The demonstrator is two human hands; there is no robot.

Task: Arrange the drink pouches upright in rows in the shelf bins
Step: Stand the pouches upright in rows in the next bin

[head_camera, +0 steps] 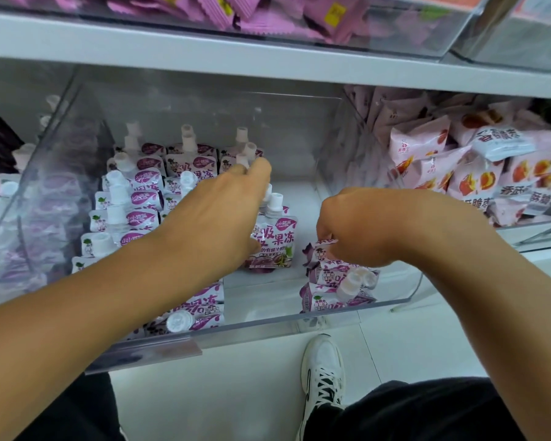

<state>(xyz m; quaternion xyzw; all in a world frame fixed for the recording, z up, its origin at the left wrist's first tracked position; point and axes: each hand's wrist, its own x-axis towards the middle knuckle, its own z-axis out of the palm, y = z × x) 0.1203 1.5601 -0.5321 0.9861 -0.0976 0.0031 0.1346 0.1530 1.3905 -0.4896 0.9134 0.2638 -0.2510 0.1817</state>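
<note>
A clear shelf bin (299,318) holds white-and-purple drink pouches with white caps. Several stand upright in rows (124,211) on its left side and at the back. My left hand (223,211) reaches into the bin with its fingers stretched over the caps of the third row. Its thumb touches the front upright pouch (275,240). My right hand (357,227) has curled fingers that pinch the top pouch (323,251) of a small pile (334,291) lying flat at the front right. More pouches (198,310) lie flat at the front, under my left forearm.
A bin of pink snack packets (458,173) adjoins on the right, and a bin of similar purple pouches (29,202) on the left. The upper shelf board (204,55) overhangs close above. My white shoe (323,370) stands on the white floor below.
</note>
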